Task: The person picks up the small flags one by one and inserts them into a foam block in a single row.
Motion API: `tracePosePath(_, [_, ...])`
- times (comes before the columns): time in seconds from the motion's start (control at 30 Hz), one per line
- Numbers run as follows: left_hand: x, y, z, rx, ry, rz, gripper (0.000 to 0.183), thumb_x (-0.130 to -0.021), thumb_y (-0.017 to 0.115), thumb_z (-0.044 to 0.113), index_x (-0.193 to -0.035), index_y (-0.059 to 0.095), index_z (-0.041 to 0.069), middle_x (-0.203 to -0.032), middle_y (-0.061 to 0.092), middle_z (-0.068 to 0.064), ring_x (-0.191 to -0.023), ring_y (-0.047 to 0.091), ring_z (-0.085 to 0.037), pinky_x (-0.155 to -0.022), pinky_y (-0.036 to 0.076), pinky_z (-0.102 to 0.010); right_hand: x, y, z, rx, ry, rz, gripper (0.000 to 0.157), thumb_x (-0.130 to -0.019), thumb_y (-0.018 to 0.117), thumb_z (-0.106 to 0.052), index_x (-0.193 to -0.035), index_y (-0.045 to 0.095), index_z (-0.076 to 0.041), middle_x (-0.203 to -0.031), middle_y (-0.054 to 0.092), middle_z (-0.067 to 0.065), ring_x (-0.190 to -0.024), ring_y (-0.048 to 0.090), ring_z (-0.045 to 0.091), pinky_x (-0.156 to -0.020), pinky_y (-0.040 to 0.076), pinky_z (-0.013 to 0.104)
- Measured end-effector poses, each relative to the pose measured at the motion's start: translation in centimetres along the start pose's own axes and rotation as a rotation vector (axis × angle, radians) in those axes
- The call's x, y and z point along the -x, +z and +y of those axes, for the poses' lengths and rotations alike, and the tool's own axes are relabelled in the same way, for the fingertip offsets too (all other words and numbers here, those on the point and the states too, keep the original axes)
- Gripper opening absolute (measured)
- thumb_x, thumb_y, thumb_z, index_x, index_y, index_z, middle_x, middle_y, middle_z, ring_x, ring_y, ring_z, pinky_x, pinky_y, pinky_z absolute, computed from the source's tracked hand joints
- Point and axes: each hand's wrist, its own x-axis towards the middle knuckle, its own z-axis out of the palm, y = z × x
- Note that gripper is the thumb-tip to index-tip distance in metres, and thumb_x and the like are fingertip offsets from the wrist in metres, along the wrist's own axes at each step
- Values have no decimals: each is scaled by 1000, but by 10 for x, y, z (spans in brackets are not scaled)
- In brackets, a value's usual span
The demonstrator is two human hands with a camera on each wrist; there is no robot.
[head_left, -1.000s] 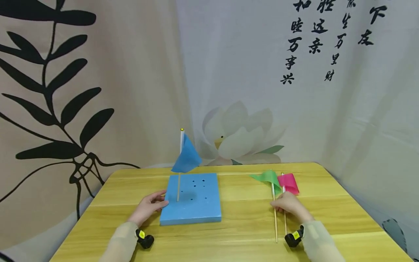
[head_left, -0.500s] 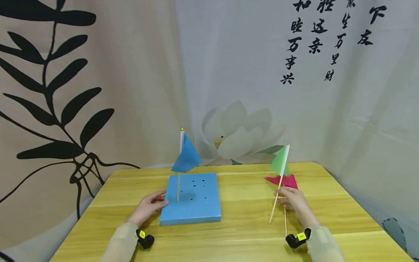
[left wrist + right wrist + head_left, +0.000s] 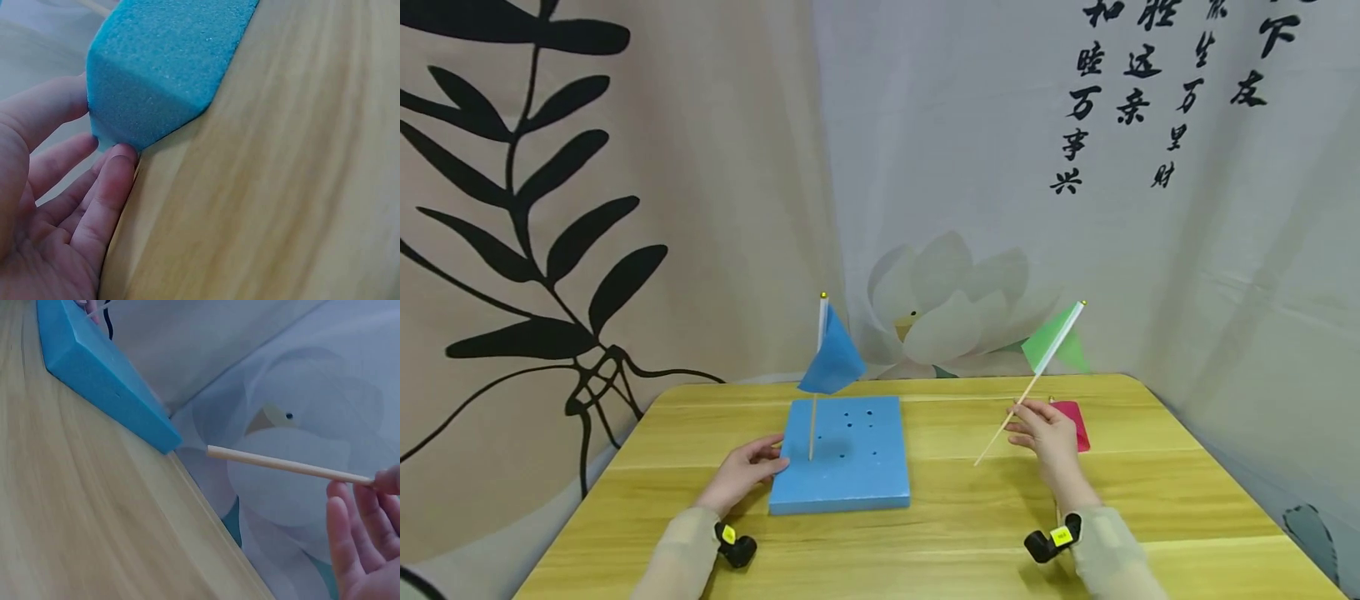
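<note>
A blue foam block (image 3: 857,485) with several small holes lies on the table. A blue flag (image 3: 832,354) stands upright in it by its wooden stick. My left hand (image 3: 747,473) rests against the block's left side; in the left wrist view its fingertips (image 3: 115,172) touch the foam near a corner. To the right, my right hand (image 3: 1047,435) pinches the stick of a green flag (image 3: 1048,340) above the table. That flag leans, top to the right and bare end pointing down left. In the right wrist view the stick's bare end (image 3: 250,458) is apart from the block.
A pink flag (image 3: 1077,423) lies on the table behind my right hand, its stick mostly hidden by the hand and arm. The wooden table (image 3: 940,550) ends at a printed curtain (image 3: 737,167) behind.
My right hand has picked up the green flag from beside the pink one, raised it, tilted it and brought it slightly left. The left hand and the block have stayed put.
</note>
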Motion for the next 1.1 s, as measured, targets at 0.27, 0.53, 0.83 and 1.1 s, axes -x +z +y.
tracePosePath(0.27, [0,2,-3,7,9,3,61,-91,71,22,-143,46,2,-122,56,-17,-90,59,-22,-75,51,-32,0,21,3,57,-58,11,19,-90,68,-2,-105,62,9,-85,73,6,-71,71,22,-58,56,30])
tracePosePath(0.53, [2,2,-2,11,3,9,62,-90,72,24,-143,47,3,-119,57,-15,-89,59,-22,-75,51,-32,-3,37,8,85,-137,14,19,-88,69,1,-102,62,12,-82,71,4,-71,70,15,-60,57,33])
tracePosePath(0.83, [-1,1,-5,6,0,20,61,-88,74,25,-142,50,7,-116,58,-12,-92,58,-23,-75,50,-33,-4,60,8,74,-205,-10,14,-87,67,6,-96,60,14,-75,68,2,-68,69,14,-63,57,34])
tracePosePath(1.1, [-2,1,-6,12,2,19,62,-88,74,25,-142,50,6,-116,57,-13,-92,58,-23,-75,50,-33,-1,77,6,17,-176,-43,17,-88,64,9,-104,59,12,-77,66,5,-70,70,23,-66,57,37])
